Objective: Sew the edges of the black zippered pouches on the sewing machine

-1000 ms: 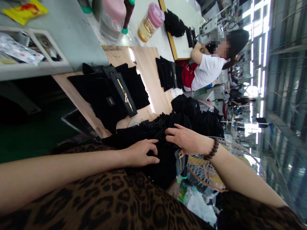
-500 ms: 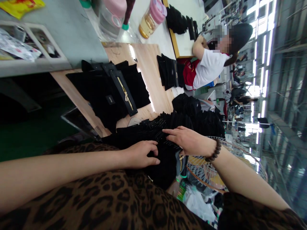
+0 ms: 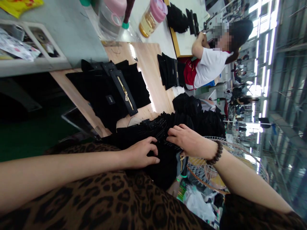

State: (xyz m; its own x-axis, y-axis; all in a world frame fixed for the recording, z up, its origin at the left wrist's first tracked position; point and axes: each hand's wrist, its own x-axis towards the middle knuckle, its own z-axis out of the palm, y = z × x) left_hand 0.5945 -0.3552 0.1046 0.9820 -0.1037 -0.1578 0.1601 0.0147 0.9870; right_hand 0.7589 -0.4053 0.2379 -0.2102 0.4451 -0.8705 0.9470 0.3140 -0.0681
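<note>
A fanned stack of black fabric pieces lies across my lap and the near end of a wooden table. My left hand rests on the lower part of the stack, fingers curled into the black cloth. My right hand, with a dark bead bracelet at the wrist, sits on the fanned edges just to the right, its fingers bent and pinching at the pieces. The two hands are a few centimetres apart.
A black panel with a gold zipper lies on more black cloth on the table. Another black stack sits farther off. A co-worker in a white shirt works at a sewing table. Pink-lidded jars stand on a grey bench. A fan guard is below my right wrist.
My right hand's fingers went from stretched flat over the fanned edges to bent and gripping them. My left thumb and fingers spread slightly on the cloth. The view shifted a little.
</note>
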